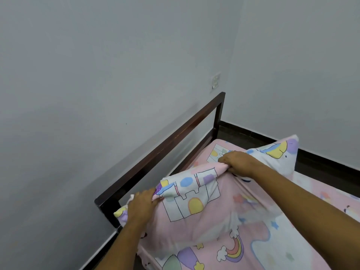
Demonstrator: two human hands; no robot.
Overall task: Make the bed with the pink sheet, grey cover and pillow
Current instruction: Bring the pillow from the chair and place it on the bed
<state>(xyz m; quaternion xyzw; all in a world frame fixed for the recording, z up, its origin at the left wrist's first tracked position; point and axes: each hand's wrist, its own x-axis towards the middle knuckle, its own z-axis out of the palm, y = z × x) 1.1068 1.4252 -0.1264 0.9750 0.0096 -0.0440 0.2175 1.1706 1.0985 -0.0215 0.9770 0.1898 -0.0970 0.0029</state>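
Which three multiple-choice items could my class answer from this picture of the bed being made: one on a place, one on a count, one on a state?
1. Where is the wall switch?
A. On the wall above the far end of the headboard
B. On the floor
C. Beside a window

2. How many hands grip the pillow?
A. None
B. One
C. Two

3. What state is the pink sheet in?
A. Spread over the mattress
B. Folded in a pile
C. Draped over the headboard

Answers:
1. A: the switch sits on the grey wall just above the headboard's far post.
2. C: the left hand and the right hand each pinch the pillow's upper edge.
3. A: the sheet covers the mattress right to its far corner.
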